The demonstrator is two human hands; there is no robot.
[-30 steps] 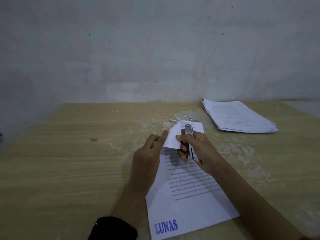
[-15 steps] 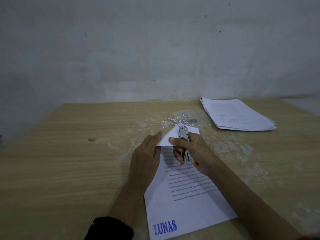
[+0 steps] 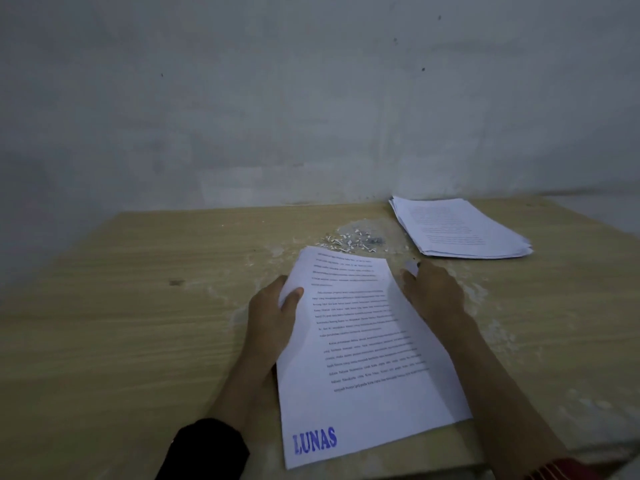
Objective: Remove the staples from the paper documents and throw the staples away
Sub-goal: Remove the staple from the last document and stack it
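On the wooden table (image 3: 121, 323), the left hand (image 3: 273, 317) reaches up from a dark sleeve (image 3: 207, 448) in the lower left of the frame and grips the left edge of the document (image 3: 363, 344), thumb on top and fingers beneath. The printed sheet stamped "LUNAS" fills the lower centre, with the pile of loose staples (image 3: 349, 240) just above its top edge. Right of the sheet, the right hand (image 3: 433, 292) lies knuckles up with something pale at its fingertips, its grip unclear, and the stack of papers (image 3: 460, 226) sits in the upper right.
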